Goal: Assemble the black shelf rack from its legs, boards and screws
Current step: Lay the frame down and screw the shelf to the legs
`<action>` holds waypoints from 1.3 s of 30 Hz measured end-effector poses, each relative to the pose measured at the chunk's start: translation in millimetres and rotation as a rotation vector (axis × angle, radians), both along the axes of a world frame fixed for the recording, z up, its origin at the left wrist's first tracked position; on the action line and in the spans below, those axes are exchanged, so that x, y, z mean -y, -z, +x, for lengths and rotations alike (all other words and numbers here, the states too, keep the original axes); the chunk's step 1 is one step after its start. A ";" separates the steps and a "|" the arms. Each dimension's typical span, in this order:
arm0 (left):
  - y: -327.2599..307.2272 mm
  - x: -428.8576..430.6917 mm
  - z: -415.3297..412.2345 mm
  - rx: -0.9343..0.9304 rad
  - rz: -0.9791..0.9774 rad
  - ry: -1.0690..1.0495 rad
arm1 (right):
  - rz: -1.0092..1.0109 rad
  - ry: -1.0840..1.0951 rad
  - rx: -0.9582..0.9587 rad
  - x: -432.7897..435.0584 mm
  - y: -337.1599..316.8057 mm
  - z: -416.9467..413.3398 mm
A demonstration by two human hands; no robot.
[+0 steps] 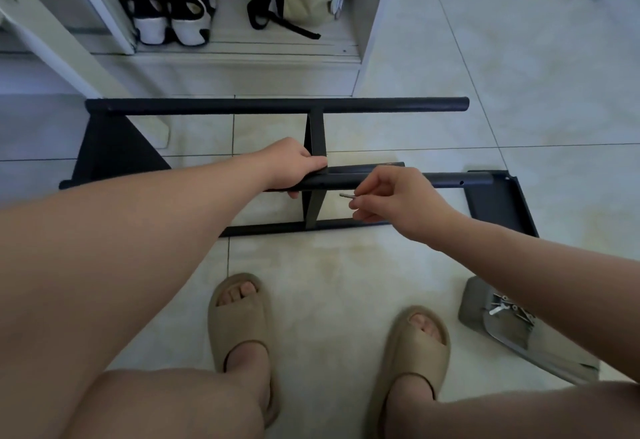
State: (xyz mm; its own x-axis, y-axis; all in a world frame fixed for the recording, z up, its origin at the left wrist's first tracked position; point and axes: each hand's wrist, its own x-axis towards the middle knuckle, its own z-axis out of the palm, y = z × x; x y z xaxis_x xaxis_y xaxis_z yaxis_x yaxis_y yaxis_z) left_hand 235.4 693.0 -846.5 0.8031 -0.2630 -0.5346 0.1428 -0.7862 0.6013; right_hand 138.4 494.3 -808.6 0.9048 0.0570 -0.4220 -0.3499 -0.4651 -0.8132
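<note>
The right hand [398,201] pinches a small screw [346,195] between thumb and fingertips, just near of a black leg tube [398,180]. The left hand [294,168] wraps closed around that tube's left part. The half-built rack [277,106] lies on the tiled floor [346,265], a spare board [498,203] right.

No legible text or labels

Both bare arms reach forward and down over the knees. The left hand [294,166] is curled, fingers over the top and thumb underneath (closed in a firm grasp), wrist straight. The right hand [391,196] sits just beside it, palm turned down, thumb and forefinger pinched together, the other fingers loosely bent.
</note>
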 end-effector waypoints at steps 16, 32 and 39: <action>-2.9 62.2 -29.8 -0.064 -0.008 0.003 | -0.021 -0.054 0.009 40.5 3.2 -16.1; -3.4 55.3 -30.3 -0.086 -0.029 0.025 | -0.210 -0.126 0.092 24.4 6.0 -19.9; -8.2 51.4 -28.4 -0.149 -0.015 0.083 | -0.256 -0.120 0.095 18.6 8.2 -14.8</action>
State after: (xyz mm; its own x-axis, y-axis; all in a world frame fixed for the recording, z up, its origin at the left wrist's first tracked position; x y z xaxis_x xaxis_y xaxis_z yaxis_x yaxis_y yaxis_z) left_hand 207.0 641.6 -838.3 0.6902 -0.3342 -0.6418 0.1660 -0.7902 0.5900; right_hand 123.6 475.8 -816.8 0.9341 0.0685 -0.3503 -0.2081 -0.6930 -0.6903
